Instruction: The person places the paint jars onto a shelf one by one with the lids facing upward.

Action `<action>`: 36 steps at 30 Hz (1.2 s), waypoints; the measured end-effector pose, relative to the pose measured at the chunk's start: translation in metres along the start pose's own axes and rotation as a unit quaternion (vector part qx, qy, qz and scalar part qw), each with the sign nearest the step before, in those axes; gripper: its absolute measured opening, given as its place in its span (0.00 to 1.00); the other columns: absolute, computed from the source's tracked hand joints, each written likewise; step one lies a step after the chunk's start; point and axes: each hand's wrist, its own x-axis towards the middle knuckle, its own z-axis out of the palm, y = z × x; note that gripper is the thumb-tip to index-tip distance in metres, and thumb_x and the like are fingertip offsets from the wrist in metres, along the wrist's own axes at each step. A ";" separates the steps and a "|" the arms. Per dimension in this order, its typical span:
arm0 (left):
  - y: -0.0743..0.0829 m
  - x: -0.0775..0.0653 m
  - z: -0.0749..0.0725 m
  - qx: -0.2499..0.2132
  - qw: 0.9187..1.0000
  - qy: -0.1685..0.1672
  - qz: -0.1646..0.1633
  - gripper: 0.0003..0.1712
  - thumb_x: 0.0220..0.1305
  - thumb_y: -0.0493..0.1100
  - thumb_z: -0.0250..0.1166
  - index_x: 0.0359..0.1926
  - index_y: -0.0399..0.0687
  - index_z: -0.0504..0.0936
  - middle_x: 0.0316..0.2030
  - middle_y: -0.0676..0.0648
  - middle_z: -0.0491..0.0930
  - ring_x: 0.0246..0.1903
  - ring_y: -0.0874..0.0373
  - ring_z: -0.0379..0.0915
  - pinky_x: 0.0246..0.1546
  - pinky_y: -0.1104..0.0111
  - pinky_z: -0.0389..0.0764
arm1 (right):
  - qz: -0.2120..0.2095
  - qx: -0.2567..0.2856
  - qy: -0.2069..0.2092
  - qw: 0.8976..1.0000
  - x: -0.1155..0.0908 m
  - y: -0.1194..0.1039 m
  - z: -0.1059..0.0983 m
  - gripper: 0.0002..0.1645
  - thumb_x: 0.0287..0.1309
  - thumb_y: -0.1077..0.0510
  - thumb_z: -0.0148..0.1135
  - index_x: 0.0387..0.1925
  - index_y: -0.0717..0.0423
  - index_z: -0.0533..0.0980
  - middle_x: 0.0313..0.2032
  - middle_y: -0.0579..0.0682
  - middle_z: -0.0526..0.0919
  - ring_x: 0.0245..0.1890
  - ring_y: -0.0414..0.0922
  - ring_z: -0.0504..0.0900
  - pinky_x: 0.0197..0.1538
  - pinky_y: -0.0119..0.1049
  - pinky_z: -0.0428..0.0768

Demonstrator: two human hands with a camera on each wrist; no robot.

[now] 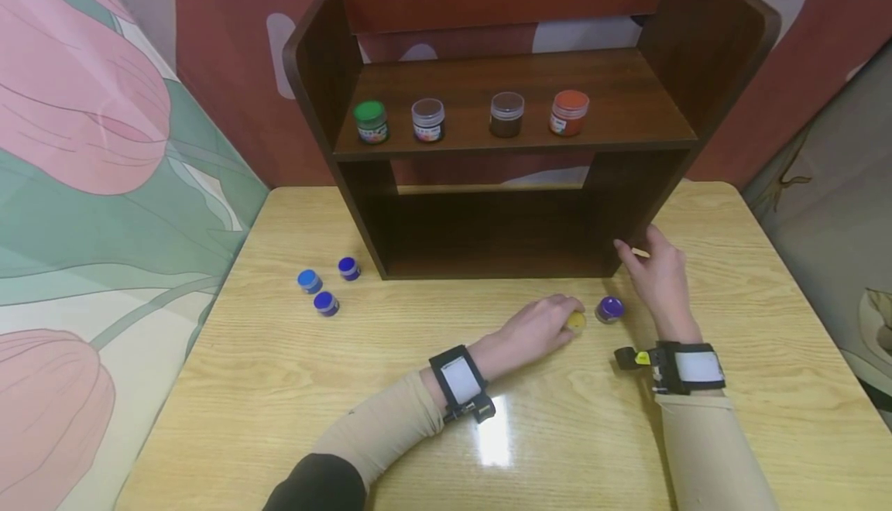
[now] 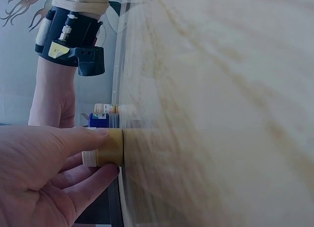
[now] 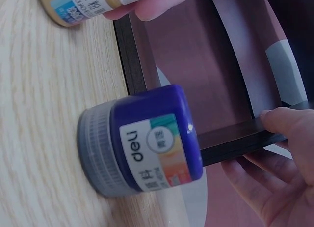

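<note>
Indoor room of unclear kind: table [image 1: 209, 387], wooden shelf [image 1: 467, 81], flower-patterned backdrop [image 1: 90, 108]

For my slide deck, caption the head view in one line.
Left hand grips a yellow jar while right hand holds the side of a brown shelf bearing four jars.

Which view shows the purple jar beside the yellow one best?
The right wrist view: the purple jar is large and unobstructed there, "deli" readable on its label. The head view shows it small, from above; the left wrist view, apparently only part, behind the yellow jar.
</note>
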 end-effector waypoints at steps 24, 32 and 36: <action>-0.002 -0.006 -0.019 -0.034 0.999 0.025 -0.004 0.23 0.66 0.43 0.66 0.61 0.46 0.76 0.56 0.48 0.81 0.45 0.65 0.81 0.47 0.84 0.79 | 0.000 -0.004 0.001 1.000 -0.001 0.000 0.000 0.21 0.69 0.52 0.60 0.52 0.65 0.75 0.48 0.68 0.85 0.51 0.64 0.84 0.48 0.54 0.83; -0.005 -0.006 -0.029 -0.034 0.998 0.046 -0.008 0.23 0.66 0.43 0.66 0.61 0.46 0.77 0.54 0.48 0.83 0.41 0.66 0.82 0.44 0.85 0.79 | -0.001 -0.008 0.002 1.000 -0.001 0.001 0.000 0.21 0.69 0.52 0.59 0.52 0.65 0.75 0.47 0.68 0.85 0.50 0.64 0.85 0.48 0.55 0.82; -0.007 -0.007 -0.031 -0.038 0.998 0.053 -0.005 0.24 0.66 0.43 0.67 0.61 0.45 0.77 0.50 0.49 0.84 0.40 0.67 0.81 0.40 0.87 0.78 | -0.002 -0.010 0.000 1.000 -0.001 0.000 -0.001 0.21 0.69 0.52 0.59 0.52 0.66 0.74 0.48 0.68 0.85 0.51 0.65 0.84 0.48 0.57 0.83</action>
